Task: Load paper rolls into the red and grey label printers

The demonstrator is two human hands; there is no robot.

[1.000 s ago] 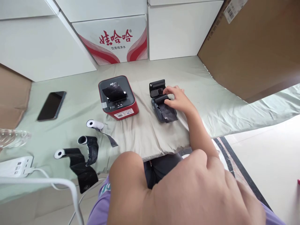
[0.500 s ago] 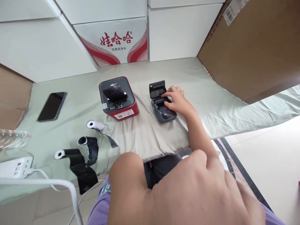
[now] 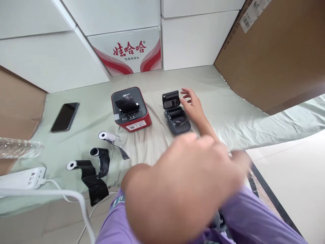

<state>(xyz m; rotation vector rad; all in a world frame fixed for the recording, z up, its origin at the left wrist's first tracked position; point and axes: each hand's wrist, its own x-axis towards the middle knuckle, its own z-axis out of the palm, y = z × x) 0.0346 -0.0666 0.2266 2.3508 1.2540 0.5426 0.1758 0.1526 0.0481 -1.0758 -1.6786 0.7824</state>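
Note:
A small dark portable printer [image 3: 177, 128] sits on the cloth with its lid [image 3: 171, 98] raised. Its paper bay shows a dark roller and a piece of shiny black strip. Beside the lid's right edge is my right hand [image 3: 192, 103], fingers apart and nothing held; whether a fingertip touches the lid I cannot tell. My left hand [image 3: 203, 159] is large and blurred close to the camera, in front of my right forearm, its fingers smeared. To the left stands a red and black printer [image 3: 138, 123], black paper [image 3: 127, 102] sticking out of its top.
Left of the printers lie several paper rolls, including a white roll [image 3: 106, 136] and a roll with black paper [image 3: 98, 188]. A phone [image 3: 65, 117], a clear bottle [image 3: 21, 148] and a white power strip [image 3: 25, 179] are farther left. White boxes [image 3: 188, 42] and a brown carton [image 3: 266, 57] stand behind.
My right hand has drawn up and right, out of the printer's bay to beside the lid. My left hand has moved left and up. The view has shifted slightly.

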